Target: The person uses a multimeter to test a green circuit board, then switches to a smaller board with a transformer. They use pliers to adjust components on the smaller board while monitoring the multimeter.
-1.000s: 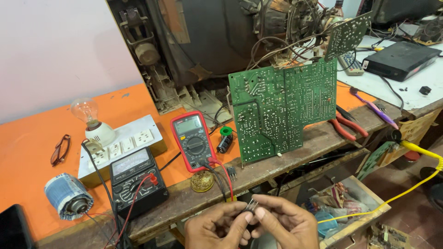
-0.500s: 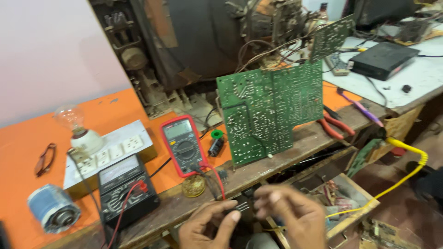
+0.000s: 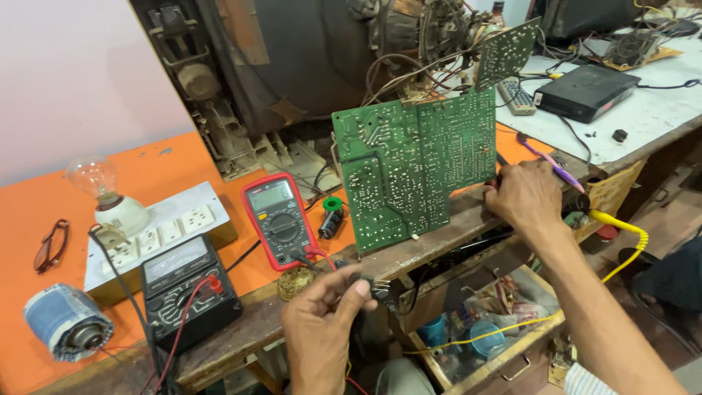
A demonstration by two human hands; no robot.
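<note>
My left hand [image 3: 322,322] is low at the bench's front edge, pinching a small dark electronic part [image 3: 379,287] with thin metal legs between thumb and fingers. My right hand [image 3: 525,196] has reached out to the right end of the bench, resting beside the lower right corner of the upright green circuit board [image 3: 413,164]; its fingers are curled, and what they touch is hidden. A red digital multimeter [image 3: 276,218] lies just left of the board, and its leads run down toward my left hand.
A black analog meter [image 3: 186,289], a white socket strip [image 3: 157,230] with a glass bulb [image 3: 99,183], spectacles [image 3: 51,245] and a small motor [image 3: 66,333] lie on the orange bench. An open television chassis [image 3: 307,66] stands behind. An open drawer of parts [image 3: 482,329] sits below.
My hands, together on the small part a second ago, have separated: the right one moved up and right to the board's corner, while the left kept the part.
</note>
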